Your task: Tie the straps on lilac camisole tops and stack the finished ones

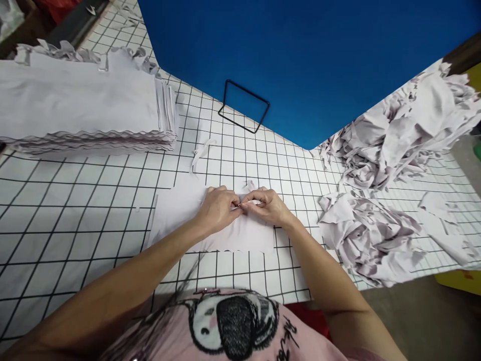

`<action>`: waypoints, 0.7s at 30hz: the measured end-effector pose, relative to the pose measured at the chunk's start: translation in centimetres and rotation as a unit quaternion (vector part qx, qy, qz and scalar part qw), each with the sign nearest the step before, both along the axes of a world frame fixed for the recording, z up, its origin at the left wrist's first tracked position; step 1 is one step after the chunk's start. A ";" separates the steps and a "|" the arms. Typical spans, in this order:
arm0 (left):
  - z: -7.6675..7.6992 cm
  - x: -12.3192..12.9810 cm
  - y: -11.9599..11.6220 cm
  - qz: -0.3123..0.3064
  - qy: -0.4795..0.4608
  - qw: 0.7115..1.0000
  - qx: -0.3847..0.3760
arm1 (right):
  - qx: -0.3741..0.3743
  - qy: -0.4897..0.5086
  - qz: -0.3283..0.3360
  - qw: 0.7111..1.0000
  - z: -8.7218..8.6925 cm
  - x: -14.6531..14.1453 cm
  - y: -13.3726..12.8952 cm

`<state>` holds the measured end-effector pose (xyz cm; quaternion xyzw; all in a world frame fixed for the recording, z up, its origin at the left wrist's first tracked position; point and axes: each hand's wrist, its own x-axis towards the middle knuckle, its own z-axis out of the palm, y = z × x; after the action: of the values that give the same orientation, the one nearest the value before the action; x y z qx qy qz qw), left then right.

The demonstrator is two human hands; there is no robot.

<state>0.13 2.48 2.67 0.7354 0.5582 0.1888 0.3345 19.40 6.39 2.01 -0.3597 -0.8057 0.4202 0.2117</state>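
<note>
White fabric piece [240, 239] lies spread on the grid-patterned worktop [97, 205], near the middle and in front of the person, under both hands. The left forearm slants in from the near left and the right from the near right, more steeply, so the two arms converge. Left hand [220, 208] and right hand [268, 206] face each other, backs mostly up, fingers curled inward and fingertips almost meeting. Each grip is drawn together, thumb against fingers, pinching a small raised bit of the fabric. Far left sits a thick fabric stack [82, 98]; a thin scrap [203, 150] lies beyond the left hand. Farther off, a black wire frame [248, 92] partly overlaps a blue sheet [293, 65]. To the right are a large scrap heap [398, 125] and, nearer, a smaller crumpled pile [368, 235].
</note>
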 end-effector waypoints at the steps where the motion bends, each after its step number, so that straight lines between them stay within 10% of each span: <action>1: 0.0 0.0 0.0 0.000 0.000 1.000 -0.001 | 0.001 -0.002 0.001 1.000 0.0 0.0 0.0; 21: -0.3 0.2 0.1 0.014 0.006 1.000 0.002 | 0.039 -0.023 0.025 0.999 -0.1 0.2 0.2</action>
<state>0.30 2.56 2.35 0.7295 0.5699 0.1899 0.3271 19.58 6.55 1.92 -0.3401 -0.8348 0.3859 0.1964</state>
